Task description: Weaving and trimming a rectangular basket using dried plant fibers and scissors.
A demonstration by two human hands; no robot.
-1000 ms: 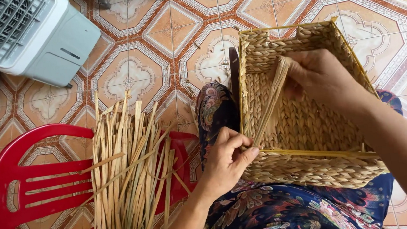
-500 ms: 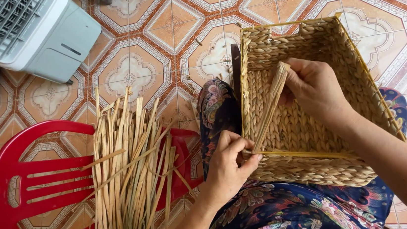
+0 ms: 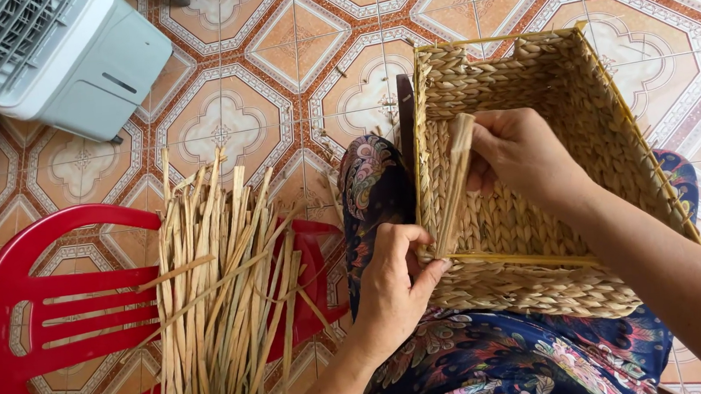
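Note:
A rectangular woven straw basket [image 3: 581, 98] with a yellow frame rests on my lap. My right hand [image 3: 522, 159] reaches inside it and pinches the upper end of a flat dried straw strand [image 3: 454, 183]. My left hand [image 3: 393, 279] grips the lower end of the same strand and presses against the basket's near left corner. The strand runs upright along the inside of the left wall.
A bundle of dried straw strands [image 3: 224, 303] lies across a red plastic chair [image 3: 30, 339] on the left. A white and grey fan unit [image 3: 46, 55] stands at the top left on the patterned tile floor [image 3: 284, 40]. Floral cloth [image 3: 503, 362] covers my legs.
The basket has shifted a little nearer and more upright in view. My right hand has slid lower along the strand, which now stands steeper against the left wall. My left hand stays at the corner.

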